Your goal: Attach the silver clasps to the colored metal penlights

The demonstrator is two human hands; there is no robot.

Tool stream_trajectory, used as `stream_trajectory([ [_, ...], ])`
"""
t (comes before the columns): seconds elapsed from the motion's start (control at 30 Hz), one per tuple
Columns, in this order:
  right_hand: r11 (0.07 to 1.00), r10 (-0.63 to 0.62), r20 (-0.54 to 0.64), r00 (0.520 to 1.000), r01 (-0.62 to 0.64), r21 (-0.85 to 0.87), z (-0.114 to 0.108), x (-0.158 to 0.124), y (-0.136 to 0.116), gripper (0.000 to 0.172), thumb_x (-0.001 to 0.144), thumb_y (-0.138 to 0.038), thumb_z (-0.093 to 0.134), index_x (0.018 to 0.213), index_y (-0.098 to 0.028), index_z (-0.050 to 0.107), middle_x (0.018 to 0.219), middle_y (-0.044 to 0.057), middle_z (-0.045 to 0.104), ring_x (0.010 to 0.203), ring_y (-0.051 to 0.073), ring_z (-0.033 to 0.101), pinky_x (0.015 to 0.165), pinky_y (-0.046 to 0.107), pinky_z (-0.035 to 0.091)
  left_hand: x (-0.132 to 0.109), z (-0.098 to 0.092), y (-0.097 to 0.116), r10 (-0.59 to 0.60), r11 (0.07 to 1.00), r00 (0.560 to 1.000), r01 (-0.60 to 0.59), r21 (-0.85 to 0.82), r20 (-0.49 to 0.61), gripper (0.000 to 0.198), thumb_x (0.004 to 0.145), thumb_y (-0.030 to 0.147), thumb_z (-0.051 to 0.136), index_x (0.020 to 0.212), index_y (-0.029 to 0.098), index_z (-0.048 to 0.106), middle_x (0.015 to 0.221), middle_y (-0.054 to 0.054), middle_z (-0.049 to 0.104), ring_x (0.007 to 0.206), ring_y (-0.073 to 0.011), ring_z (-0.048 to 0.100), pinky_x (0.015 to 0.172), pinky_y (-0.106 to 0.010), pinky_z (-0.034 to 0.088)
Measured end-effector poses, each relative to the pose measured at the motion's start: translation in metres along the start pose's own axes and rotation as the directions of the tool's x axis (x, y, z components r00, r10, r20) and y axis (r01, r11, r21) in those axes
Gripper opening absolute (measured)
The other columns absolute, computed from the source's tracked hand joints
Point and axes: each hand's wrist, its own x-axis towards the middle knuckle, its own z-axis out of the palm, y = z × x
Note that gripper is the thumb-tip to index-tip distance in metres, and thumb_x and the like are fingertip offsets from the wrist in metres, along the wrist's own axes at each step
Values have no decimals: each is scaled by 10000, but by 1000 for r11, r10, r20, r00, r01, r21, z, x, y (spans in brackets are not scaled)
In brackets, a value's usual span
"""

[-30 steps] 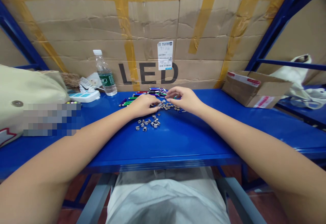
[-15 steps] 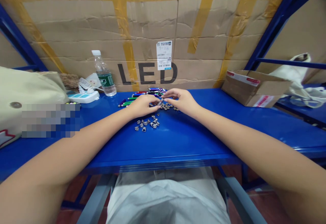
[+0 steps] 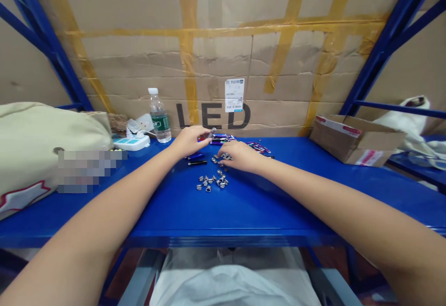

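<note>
Above the back of the blue table point(image 3: 265, 204), my left hand point(image 3: 188, 140) is closed, holding a small shiny cylinder point(image 3: 211, 132) between thumb and fingers. Its exact kind is too small to make out. My right hand point(image 3: 240, 156) is lowered over a cluster of small round metal pieces point(image 3: 227, 156), thumb and fingers apart around them. Nearer the front edge lie several silvery metal clips point(image 3: 208, 188). Behind the hands is a pile of coloured pens point(image 3: 223, 137), partly hidden. A short black tube point(image 3: 197, 162) lies below my left hand.
At the left are a cream bag point(image 3: 45, 129), a white power strip point(image 3: 132, 143) and a water bottle point(image 3: 160, 122). An open cardboard box point(image 3: 348, 136) sits at the right. A big taped carton point(image 3: 139, 78) stands behind the table, between blue frame posts point(image 3: 379, 60).
My hands have separated: the left moved back and left with the shiny cylinder, the right came down onto the round metal pieces. The head view tilted up and shifted left.
</note>
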Motion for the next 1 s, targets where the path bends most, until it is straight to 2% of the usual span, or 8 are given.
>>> stream_trajectory([
  [0.07,1000,-12,41,999,13,-7,3,15,-8,137,800,-245,651,902,-181,714,916,76,710,834,208,635,754,316,451,0,-1,-2,4,1000,1000,-4,17,-8,229,852,318,536,995,191,660,897,-57,683,826,-179,603,742,-298,441],
  [0.23,997,44,119,992,-51,53,16,47,-29,194,825,-323,636,916,-172,719,913,77,724,809,207,641,701,292,448,1,-2,-2,4,1000,999,-4,9,-37,220,853,314,532,970,177,658,881,-59,684,807,-177,601,728,-292,436],
  [0.37,997,44,178,983,-55,58,25,56,-38,135,810,-233,641,899,-178,727,923,70,729,812,197,646,697,273,450,0,-4,-2,2,1000,1000,-2,-5,-26,216,856,317,533,959,177,661,885,-59,681,825,-181,608,732,-294,439],
  [0.47,995,56,169,984,-70,74,23,52,-32,163,825,-244,621,928,-174,727,934,74,730,804,189,643,701,276,456,0,-4,-4,0,1000,1000,0,-17,-18,220,857,322,535,977,187,661,900,-55,680,837,-177,608,739,-288,438],
  [0.57,991,109,107,988,-116,63,18,44,-17,169,810,-197,616,936,-176,726,919,69,733,787,178,639,694,274,451,-1,-1,-5,2,1000,1000,-1,-16,10,233,863,337,532,987,189,662,899,-55,678,828,-174,608,726,-281,434],
  [0.77,991,63,212,975,-87,102,21,37,6,168,781,-133,603,828,-199,750,794,23,734,670,145,622,647,255,443,-1,4,-6,15,1000,999,-15,-2,48,250,875,360,519,972,184,668,902,-56,680,837,-181,610,725,-280,428],
  [0.87,987,95,167,981,-114,109,14,37,5,142,769,-136,627,821,-191,747,830,37,735,714,157,634,685,268,459,-1,4,-5,26,1000,998,-27,3,61,255,879,366,515,978,189,668,913,-54,685,855,-185,613,729,-279,427],
  [1.0,958,219,-22,976,-210,193,-11,23,1,156,787,-145,594,863,-185,723,861,53,727,771,168,634,732,300,478,-2,5,-2,48,998,994,-45,-37,98,264,888,361,500,996,189,670,943,-59,693,871,-187,624,736,-285,433],
])
